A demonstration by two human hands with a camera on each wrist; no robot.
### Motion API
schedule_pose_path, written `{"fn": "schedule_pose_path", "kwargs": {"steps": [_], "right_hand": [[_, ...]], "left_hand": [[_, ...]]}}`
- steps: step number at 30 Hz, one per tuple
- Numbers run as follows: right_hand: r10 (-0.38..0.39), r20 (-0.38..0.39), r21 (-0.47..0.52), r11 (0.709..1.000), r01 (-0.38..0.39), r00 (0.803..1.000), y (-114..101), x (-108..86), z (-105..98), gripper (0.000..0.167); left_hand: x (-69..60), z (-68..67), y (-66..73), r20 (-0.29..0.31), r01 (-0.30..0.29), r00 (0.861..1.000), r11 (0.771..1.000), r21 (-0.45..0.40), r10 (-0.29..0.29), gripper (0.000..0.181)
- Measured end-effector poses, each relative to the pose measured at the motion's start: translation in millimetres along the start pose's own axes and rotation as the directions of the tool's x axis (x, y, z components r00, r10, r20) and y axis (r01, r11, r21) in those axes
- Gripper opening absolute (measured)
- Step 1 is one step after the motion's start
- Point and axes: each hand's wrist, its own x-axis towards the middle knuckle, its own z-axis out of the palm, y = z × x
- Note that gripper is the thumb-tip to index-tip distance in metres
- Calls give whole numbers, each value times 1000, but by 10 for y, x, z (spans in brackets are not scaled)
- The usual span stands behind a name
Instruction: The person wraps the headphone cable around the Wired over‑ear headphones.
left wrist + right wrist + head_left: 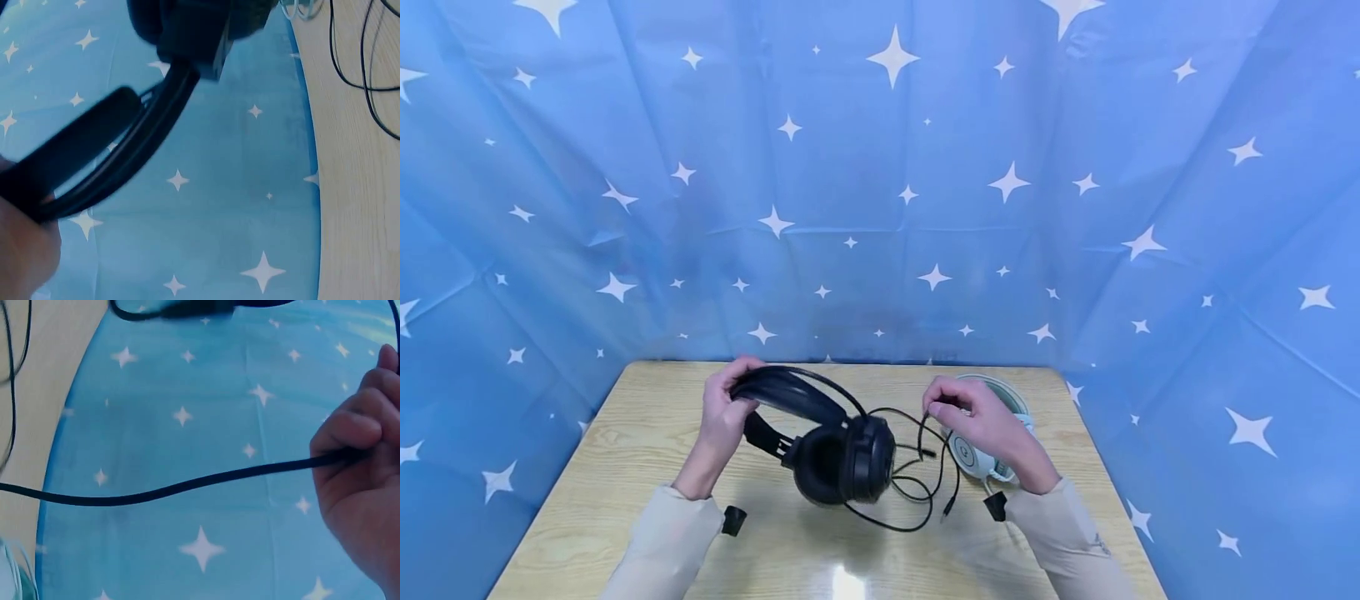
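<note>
Black headset (872,458) hangs tilted at left-centre, apparently above the table (625,517), its headband in the grip of the left hand (722,408). Near the right edge, the right hand (981,421) has its fingers curled around the black cable (125,500), with the pale headset (964,450) partly hidden behind it.

The likeliest mishap, I judge, is a drop: all the support seems to sit at one end of the band, so a loosened left grip could let the ear cups swing down and knock the wood. Next comes a snag; the cable lies in loose loops close to the pale headset, and a hard tug by the right hand might drag that along or tighten the loops into a knot. Smallest, the plug (949,507) could catch in a loop (a second dark end (928,453) lies just left of it, too small to identify).

Counted from the largest down: one blue curtain (850,167) with white stars, far, left and right; one table; two headsets, one black and one white-and-green; two hands, both occupied; one black cable that I can trace; two dark ends.
</note>
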Motion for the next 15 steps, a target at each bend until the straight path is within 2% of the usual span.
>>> {"fn": "schedule_pose_path", "kwargs": {"steps": [2, 4, 6, 8, 11, 12, 13, 15], "right_hand": [[25, -7, -42, 999, -25, 1000, 18, -43, -35, 23], [68, 6, -46, 997, -67, 998, 37, -89, -49, 25], [141, 38, -24, 990, -141, 989, 66, -130, -36, 27], [244, 92, 3, 969, -246, 965, 101, -158, 3, 31], [387, 182, 20, 917, -397, 904, 174, -168, 109, 38], [412, 192, 0, 908, -419, 891, 206, -168, 153, 41], [428, 182, -41, 903, -429, 885, 246, -164, 205, 41], [437, 94, -129, 896, -424, 895, 327, -145, 304, 36]], "left_hand": [[9, -33, 6, -100, 56, 993, 998, 5, -55, 35], [27, -62, 17, -186, 100, 977, 995, -29, -104, 37], [48, -83, 36, -253, 122, 957, 988, -93, -142, 38], [69, -97, 59, -300, 115, 939, 977, -179, -166, 37], [93, -103, 102, -345, 74, 924, 962, -263, -166, 34], [97, -101, 119, -352, 63, 921, 957, -283, -165, 33], [100, -97, 131, -356, 52, 920, 952, -301, -163, 33], [103, -84, 158, -358, 38, 921, 948, -316, -156, 32]]}}
